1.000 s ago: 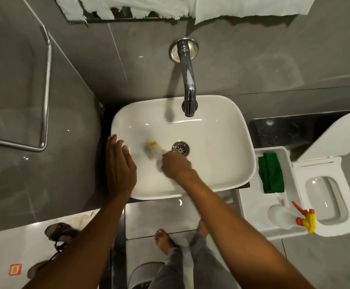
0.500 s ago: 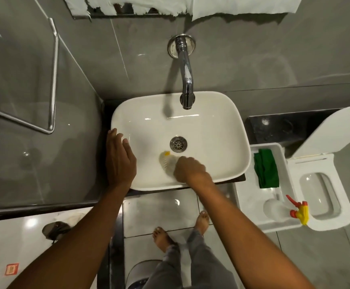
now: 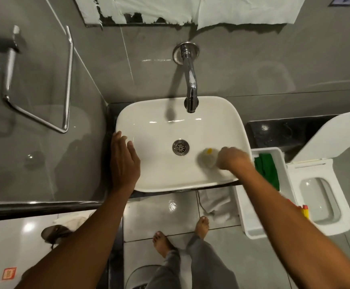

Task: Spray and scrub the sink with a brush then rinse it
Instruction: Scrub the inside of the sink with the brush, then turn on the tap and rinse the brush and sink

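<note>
A white rectangular sink sits below a chrome wall tap, with a round metal drain in its middle. My right hand is closed on a brush with pale bristles and a yellow tip, blurred, pressed on the basin floor right of the drain. My left hand lies flat on the sink's left rim, fingers spread, holding nothing. No water runs from the tap.
A white tray right of the sink holds a green cloth and a spray bottle, of which only the yellow-red trigger shows past my arm. A toilet with raised lid stands further right. A glass panel with chrome rail is on the left. My bare feet are below.
My right hand has swept the brush from left of the drain, along the front of the basin, to the right side. My left hand stayed on the left rim.
</note>
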Motion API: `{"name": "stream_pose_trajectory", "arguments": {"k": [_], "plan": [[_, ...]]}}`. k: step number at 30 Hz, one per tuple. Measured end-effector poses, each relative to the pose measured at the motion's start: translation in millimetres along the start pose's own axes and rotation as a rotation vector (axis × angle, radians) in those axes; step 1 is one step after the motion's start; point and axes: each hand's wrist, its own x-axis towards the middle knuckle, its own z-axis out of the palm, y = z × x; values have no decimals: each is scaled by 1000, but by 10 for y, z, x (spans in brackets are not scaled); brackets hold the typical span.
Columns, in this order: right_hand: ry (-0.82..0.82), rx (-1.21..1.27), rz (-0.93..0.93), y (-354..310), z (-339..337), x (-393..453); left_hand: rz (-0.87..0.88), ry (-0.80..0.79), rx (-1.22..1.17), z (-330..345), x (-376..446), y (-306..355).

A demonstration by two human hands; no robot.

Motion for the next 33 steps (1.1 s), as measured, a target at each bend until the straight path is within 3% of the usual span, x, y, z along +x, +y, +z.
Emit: {"name": "stream_pose_trajectory", "arguments": {"k": [5, 9, 16, 22, 28, 33], "plan": [[-214, 51, -374, -917, 225, -416, 21, 14, 21, 5, -6, -13], [-285, 106, -467, -1319, 323, -309, -21, -1, 23, 0, 1, 5], [-335, 29, -403, -614, 120, 268, -4, -10, 59, -15, 6, 38], [-200, -1, -161, 232, -248, 649, 9, -6, 87, -14, 4, 43], [-191, 313, -130, 233, -10, 563, 151, -32, 234, 30, 10, 157], [-206, 632, -119, -62, 303, 436, 240, -130, -150, -7, 346, 1195]]}}
